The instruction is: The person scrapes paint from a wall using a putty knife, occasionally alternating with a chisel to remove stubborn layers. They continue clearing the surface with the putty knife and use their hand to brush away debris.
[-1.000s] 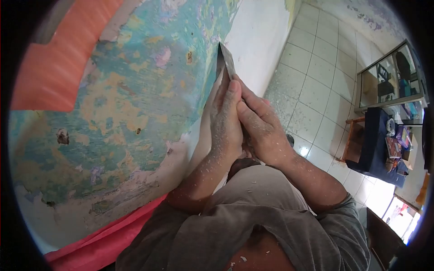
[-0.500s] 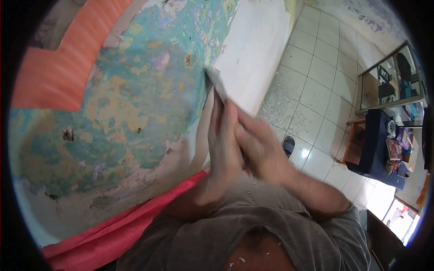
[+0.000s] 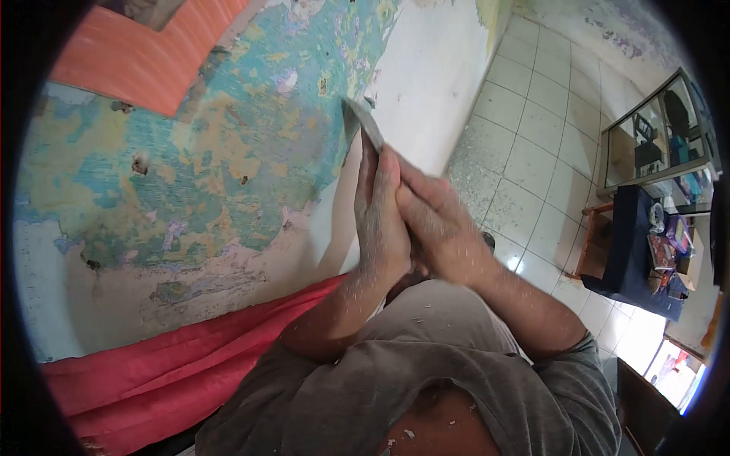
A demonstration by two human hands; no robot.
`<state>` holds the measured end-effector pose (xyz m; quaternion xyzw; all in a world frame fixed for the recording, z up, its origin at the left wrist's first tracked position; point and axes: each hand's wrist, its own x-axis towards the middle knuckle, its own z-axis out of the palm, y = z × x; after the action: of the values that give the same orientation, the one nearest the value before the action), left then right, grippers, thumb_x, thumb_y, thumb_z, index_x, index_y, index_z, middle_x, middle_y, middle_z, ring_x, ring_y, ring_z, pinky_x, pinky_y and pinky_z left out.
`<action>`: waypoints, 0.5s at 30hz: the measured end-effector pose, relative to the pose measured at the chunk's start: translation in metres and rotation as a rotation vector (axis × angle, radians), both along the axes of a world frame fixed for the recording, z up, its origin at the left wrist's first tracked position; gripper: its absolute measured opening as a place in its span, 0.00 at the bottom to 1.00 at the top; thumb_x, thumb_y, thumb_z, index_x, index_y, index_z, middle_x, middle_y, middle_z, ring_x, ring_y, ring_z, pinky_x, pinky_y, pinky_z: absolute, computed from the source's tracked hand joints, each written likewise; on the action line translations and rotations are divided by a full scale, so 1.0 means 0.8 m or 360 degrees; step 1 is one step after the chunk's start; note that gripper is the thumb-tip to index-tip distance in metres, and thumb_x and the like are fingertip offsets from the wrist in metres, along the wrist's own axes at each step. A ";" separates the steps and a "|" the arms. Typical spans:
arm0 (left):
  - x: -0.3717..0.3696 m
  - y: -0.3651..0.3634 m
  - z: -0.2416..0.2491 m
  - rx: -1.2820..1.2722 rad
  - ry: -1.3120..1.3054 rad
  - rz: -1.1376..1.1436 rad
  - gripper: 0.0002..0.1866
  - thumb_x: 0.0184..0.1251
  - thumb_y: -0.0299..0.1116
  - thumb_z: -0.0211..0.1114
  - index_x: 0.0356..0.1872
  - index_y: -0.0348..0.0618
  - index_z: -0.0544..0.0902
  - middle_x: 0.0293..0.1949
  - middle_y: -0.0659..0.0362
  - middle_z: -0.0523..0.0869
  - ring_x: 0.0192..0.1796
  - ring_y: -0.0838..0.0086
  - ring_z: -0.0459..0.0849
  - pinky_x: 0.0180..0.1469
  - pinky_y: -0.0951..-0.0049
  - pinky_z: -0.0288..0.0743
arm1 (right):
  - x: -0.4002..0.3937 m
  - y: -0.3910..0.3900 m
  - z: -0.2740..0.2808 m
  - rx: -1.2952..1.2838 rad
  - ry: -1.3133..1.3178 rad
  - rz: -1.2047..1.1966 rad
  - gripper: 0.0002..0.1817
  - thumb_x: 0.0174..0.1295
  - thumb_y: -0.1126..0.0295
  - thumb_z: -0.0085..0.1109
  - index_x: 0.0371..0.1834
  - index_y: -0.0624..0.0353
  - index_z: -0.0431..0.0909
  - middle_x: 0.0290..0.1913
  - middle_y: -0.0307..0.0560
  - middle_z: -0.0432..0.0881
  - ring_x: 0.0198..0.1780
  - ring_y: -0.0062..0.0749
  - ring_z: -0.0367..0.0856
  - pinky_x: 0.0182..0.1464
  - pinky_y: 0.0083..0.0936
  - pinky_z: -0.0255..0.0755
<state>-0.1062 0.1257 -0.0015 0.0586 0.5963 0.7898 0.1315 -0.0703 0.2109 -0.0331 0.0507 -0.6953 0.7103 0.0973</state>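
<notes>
Both my hands are pressed together around a paint scraper, with its flat metal blade (image 3: 363,121) jutting out past my fingertips. The blade's edge is at the peeling wall (image 3: 228,167), where green-blue, tan and pink patches border a white area; whether it touches cannot be told. My left hand (image 3: 380,216) is closed along the near-wall side of the tool. From the other side my right hand (image 3: 445,235) wraps over it, its fingers overlapping the left. The handle is hidden inside both hands. Pale flakes dot my hands and forearms.
Red cloth (image 3: 205,334) hangs low along the wall, and an orange painted band (image 3: 144,64) crosses its upper left. Debris lies on the tiled floor (image 3: 525,159). At right stand a glass-fronted cabinet (image 3: 654,137) and a dark-covered chair (image 3: 620,243) near several boxes.
The blade and both hands have moved slightly up in view, still closed together. The wall at left appears shifted, and more of the red cloth shows.
</notes>
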 end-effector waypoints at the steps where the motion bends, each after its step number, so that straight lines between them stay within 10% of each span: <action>1: -0.001 -0.020 -0.002 0.0199 -0.0064 -0.0335 0.34 0.79 0.54 0.50 0.74 0.40 0.60 0.55 0.49 0.76 0.43 0.66 0.84 0.45 0.68 0.82 | -0.001 -0.003 -0.007 0.0093 0.0113 -0.0045 0.30 0.77 0.59 0.41 0.76 0.65 0.59 0.63 0.65 0.75 0.68 0.43 0.72 0.70 0.31 0.62; 4: -0.036 -0.009 -0.036 -0.0122 0.0085 -0.0033 0.26 0.77 0.55 0.52 0.56 0.40 0.70 0.38 0.46 0.84 0.38 0.60 0.86 0.43 0.62 0.83 | -0.002 -0.006 -0.010 0.0274 0.0320 -0.0131 0.29 0.76 0.60 0.41 0.75 0.64 0.61 0.59 0.66 0.79 0.65 0.41 0.76 0.68 0.30 0.65; 7: -0.022 -0.004 -0.031 0.0114 -0.0260 -0.0056 0.26 0.76 0.55 0.54 0.55 0.40 0.70 0.38 0.46 0.83 0.39 0.59 0.85 0.43 0.61 0.83 | -0.009 0.017 0.025 -0.0360 -0.0769 0.0229 0.29 0.75 0.60 0.43 0.74 0.64 0.62 0.60 0.65 0.79 0.64 0.48 0.78 0.65 0.33 0.67; 12: -0.020 -0.012 -0.039 0.0184 -0.0333 -0.0037 0.26 0.75 0.55 0.55 0.55 0.39 0.70 0.38 0.47 0.83 0.39 0.60 0.85 0.43 0.62 0.82 | -0.011 0.003 0.014 -0.0053 -0.0162 0.0008 0.29 0.75 0.59 0.43 0.75 0.63 0.62 0.41 0.56 0.82 0.39 0.32 0.82 0.47 0.27 0.75; 15: -0.038 0.011 0.004 0.0041 -0.0227 -0.0105 0.36 0.79 0.55 0.49 0.76 0.39 0.58 0.58 0.46 0.75 0.44 0.62 0.85 0.46 0.66 0.81 | -0.020 0.012 0.021 -0.0179 -0.0407 0.0078 0.29 0.75 0.59 0.43 0.76 0.62 0.61 0.47 0.59 0.83 0.47 0.39 0.83 0.53 0.31 0.74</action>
<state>-0.1364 0.1345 0.0016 0.0236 0.5729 0.7948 0.1988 -0.0865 0.2203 -0.0159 -0.0289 -0.6596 0.7510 -0.0068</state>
